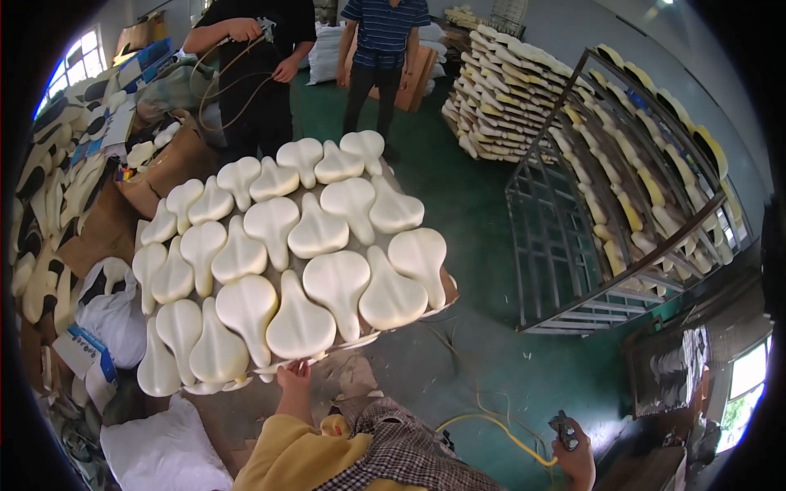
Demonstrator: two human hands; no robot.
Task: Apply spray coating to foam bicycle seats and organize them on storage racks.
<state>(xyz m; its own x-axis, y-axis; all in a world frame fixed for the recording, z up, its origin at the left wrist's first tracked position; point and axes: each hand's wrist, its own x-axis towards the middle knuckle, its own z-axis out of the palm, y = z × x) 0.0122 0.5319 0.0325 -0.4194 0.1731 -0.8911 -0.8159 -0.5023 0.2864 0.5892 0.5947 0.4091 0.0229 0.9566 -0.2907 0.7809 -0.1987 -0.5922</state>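
Three rows of white saddle-shaped forms [300, 319] on the board [449, 288], running approx. L edge to R edge. Wide & narrow ends alternate; I judge that's to pack max. qty. per row.

L hand [295, 374]: at near edge of board, abt. midway, fingers up at the rim. Gripping or only touching, I can't tell from my remote feed; poss. there to steady the load.

R hand [577, 452]: closed round a metal tool [563, 431], spray-gun type by its look, well apart from board's near R corner. Yellow hose [491, 417] runs up beside that hand; coupling not clear to me. Prob. held out there so hose doesn't drag over forms.

Co-worker in black [274, 82], beyond far edge, has a looped hose in hand.

Labels: none seen on forms; tool too small to check. Blue-and-white carton [86, 352], off near L corner, has dark printed marks, n/legible at this res.
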